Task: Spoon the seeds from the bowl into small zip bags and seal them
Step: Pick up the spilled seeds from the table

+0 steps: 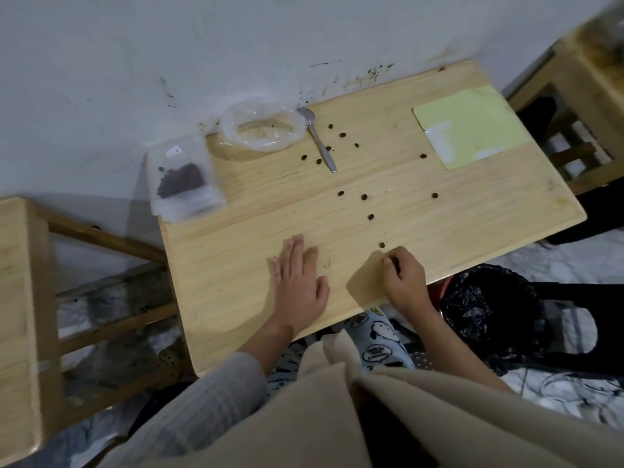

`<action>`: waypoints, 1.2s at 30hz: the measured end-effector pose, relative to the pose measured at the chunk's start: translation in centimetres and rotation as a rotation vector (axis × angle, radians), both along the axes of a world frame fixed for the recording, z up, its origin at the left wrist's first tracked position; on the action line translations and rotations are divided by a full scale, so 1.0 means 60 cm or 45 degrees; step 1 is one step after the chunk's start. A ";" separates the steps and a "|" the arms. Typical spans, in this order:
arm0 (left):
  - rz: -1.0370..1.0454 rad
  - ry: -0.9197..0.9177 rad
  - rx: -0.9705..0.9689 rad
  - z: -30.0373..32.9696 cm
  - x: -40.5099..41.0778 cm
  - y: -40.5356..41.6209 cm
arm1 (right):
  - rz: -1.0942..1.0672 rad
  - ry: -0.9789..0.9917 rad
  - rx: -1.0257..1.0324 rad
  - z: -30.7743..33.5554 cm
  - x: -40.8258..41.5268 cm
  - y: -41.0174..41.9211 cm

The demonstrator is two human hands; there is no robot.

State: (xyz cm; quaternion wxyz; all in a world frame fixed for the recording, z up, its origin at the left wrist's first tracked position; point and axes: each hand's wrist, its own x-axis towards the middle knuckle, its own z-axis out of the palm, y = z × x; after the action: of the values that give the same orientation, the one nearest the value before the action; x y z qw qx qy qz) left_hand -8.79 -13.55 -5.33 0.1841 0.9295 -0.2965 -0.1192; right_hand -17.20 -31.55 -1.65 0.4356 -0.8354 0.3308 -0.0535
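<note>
A clear plastic bowl (pixel 261 128) stands at the back of the wooden table (pixel 236 282), with a metal spoon (pixel 320 140) lying beside it on the right. A stack of small zip bags (pixel 184 179) lies at the table's far left corner, the top one holding dark seeds. Several loose dark seeds (pixel 364 197) are scattered over the tabletop. My left hand (pixel 299 282) rests flat on the wood with fingers spread. My right hand (pixel 403 276) is curled with fingers pinched together near the front edge, just below one seed (pixel 382 245); whether it holds a seed is hidden.
A yellow-green sheet (pixel 472 126) lies at the table's far right. A black plastic bag (pixel 486 309) sits below the table's right front. Wooden stools stand to the left (pixel 20 298) and the far right (pixel 580 72). A wall runs behind the table.
</note>
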 end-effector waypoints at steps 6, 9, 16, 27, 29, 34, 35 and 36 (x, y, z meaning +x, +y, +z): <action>0.045 0.014 0.040 0.001 0.008 -0.050 | -0.047 0.098 -0.235 -0.013 0.024 -0.045; 0.067 0.046 0.081 -0.001 0.012 -0.069 | 0.079 0.180 -0.219 -0.024 0.035 -0.065; 0.118 0.068 0.107 0.005 0.025 -0.122 | 0.369 0.139 -0.250 -0.028 0.050 -0.085; 0.226 0.077 0.144 0.013 0.062 -0.190 | -0.042 -0.002 0.314 0.004 0.127 -0.125; 0.232 0.093 0.181 0.011 0.066 -0.190 | -0.041 0.027 0.454 0.002 0.138 -0.128; 0.211 0.060 0.203 0.004 0.067 -0.186 | 0.182 0.009 0.246 0.002 0.148 -0.135; 0.218 0.049 0.201 0.002 0.067 -0.186 | 0.280 -0.012 0.150 -0.001 0.149 -0.138; 0.225 0.038 0.201 0.002 0.067 -0.186 | 0.391 -0.010 0.055 -0.007 0.150 -0.141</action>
State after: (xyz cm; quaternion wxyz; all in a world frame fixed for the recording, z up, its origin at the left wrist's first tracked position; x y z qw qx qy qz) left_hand -4.75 -24.74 -5.23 0.1247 0.9617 -0.2006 -0.1394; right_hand -8.18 -40.01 -2.08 0.4577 -0.8665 0.1985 0.0174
